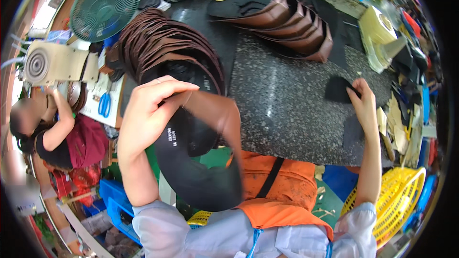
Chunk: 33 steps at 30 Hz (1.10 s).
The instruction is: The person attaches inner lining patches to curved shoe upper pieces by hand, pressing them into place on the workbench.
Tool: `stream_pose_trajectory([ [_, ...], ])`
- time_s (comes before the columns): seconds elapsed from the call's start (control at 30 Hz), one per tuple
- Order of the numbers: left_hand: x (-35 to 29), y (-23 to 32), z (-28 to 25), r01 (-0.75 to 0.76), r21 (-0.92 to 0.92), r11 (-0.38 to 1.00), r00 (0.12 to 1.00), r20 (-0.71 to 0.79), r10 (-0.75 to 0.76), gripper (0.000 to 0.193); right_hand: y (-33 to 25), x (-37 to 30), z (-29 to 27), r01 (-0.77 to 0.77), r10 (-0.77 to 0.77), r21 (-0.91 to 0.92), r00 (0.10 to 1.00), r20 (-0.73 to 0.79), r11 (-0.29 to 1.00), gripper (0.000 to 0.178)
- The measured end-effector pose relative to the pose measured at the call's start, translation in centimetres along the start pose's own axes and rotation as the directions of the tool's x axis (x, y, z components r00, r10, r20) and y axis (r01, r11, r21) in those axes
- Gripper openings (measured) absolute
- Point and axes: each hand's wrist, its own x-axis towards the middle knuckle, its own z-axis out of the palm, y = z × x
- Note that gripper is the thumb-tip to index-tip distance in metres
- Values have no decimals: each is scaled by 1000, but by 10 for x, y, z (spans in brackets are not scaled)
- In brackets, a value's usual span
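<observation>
Brown-and-black shoe upper [201, 188]: hanging from the left hand as an open, curved loop, in front of the wearer's body by the worktop's near edge; I make out small white stamped marks on its black face.
Left hand [149, 110]: thumb and fingers pressed together, pinching the upper by one end of its brown band.
Upper's lie: below and to the right of the left hand, its long axis running down toward the body; the left hand is much the nearer, with the right well apart across the worktop.
Right hand [366, 98]: thumb and fingertips pinching the edge of a small black patch [338, 90]; I cannot tell from my end whether it is lifted.
Patch to upper: the patch is to the right of the upper and farther from the body.
Worktop [296, 114]: dark speckled stone, with a thick stack of uppers [165, 38] just beyond the left hand and a fanned row of uppers [294, 33] at the far side.
Left surroundings: I see a green fan [104, 8], blue-handled scissors [104, 105] and a seated co-worker [57, 138].
Right surroundings: yellow basket [400, 203] beside the right forearm.
</observation>
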Motion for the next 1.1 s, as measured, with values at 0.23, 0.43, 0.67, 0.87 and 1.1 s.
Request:
stream_pose_trajectory([
  [0.23,65,75,55,-553,95,827,829,-29,558,37,-31,-17,5,-246,169,609,969,182,754,24],
  [0.43,1,80,175,-257,-369,893,966,-113,231,63,-35,-51,7,-379,274,869,914,298,319,27],
  [0.67,-21,81,264,96,-728,679,995,79,-55,92,-31,-55,2,-211,302,929,946,116,303,24],
  [0.87,-3,71,285,-345,114,932,921,-148,359,49,-33,-85,-37,-176,220,751,975,42,637,22],
  [1.1,1,58,241,-633,440,637,718,26,695,30,-90,-88,-56,79,-329,468,812,481,880,22],
])
